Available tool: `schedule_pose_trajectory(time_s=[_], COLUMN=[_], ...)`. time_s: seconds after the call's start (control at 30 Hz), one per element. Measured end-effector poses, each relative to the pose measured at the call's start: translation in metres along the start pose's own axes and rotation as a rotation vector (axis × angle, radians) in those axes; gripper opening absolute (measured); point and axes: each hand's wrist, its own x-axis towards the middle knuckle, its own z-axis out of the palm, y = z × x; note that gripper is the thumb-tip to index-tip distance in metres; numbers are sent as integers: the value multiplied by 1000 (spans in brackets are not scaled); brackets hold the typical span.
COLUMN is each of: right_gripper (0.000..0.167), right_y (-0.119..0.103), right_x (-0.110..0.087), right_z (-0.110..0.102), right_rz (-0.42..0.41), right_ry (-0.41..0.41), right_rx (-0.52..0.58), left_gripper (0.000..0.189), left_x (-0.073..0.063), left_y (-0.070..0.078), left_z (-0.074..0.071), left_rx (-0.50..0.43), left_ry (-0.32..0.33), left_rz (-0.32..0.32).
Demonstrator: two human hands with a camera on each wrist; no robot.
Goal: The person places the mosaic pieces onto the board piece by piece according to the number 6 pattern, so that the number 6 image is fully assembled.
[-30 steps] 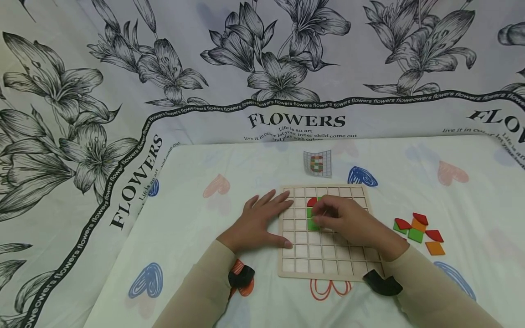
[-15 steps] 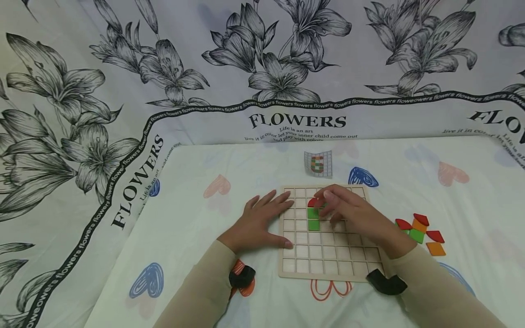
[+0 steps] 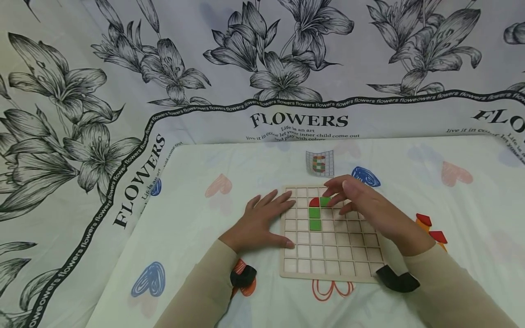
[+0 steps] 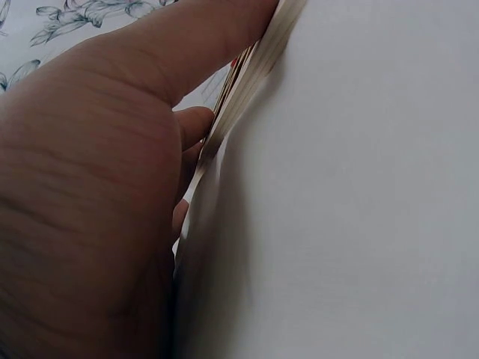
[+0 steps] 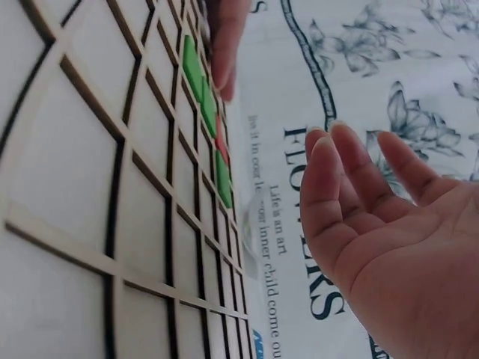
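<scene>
A wooden grid board (image 3: 324,253) lies on the cloth. My left hand (image 3: 262,223) rests at its left edge, fingers spread, the thumb touching the frame. In the left wrist view that thumb (image 4: 202,37) lies along the board's edge. Set in the grid are a red rounded tile (image 3: 314,202), a green tile (image 3: 325,202) to its right, and two green squares (image 3: 314,218) below the red one. Above the upper right part of the board hovers my right hand (image 3: 375,212). Its fingers are loosely bent and hold nothing, as the right wrist view of the hand (image 5: 404,239) confirms.
A small pattern card (image 3: 320,163) lies behind the board. To the right, loose red (image 3: 424,219) and orange tiles show partly behind my right wrist. Heart-printed white cloth (image 3: 197,205) covers the surface, with a flower-printed cloth (image 3: 229,123) rising behind it.
My right hand has lifted off the tiles and moved right, its fingers loosening. The green tile beside the red one has come into view. My left hand has stayed in place.
</scene>
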Motion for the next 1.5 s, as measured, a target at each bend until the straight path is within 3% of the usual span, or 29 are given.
schedule_pose_trajectory(time_s=[0.5,1.2,1.5], right_gripper=[47,49,51], right_y=[-5,34,53], right_x=[-18,-61,-77], right_z=[-27,-75,-91], right_rz=[-52,99,215], right_ry=[54,136,152], right_rx=[-15,-172,-210], left_gripper=[108,108,108], left_x=[1,0,1], left_y=[1,2,1], left_z=[0,0,1], left_rx=[2,4,7], left_ry=[-7,-12,-13], left_rz=[-13,-18,-17])
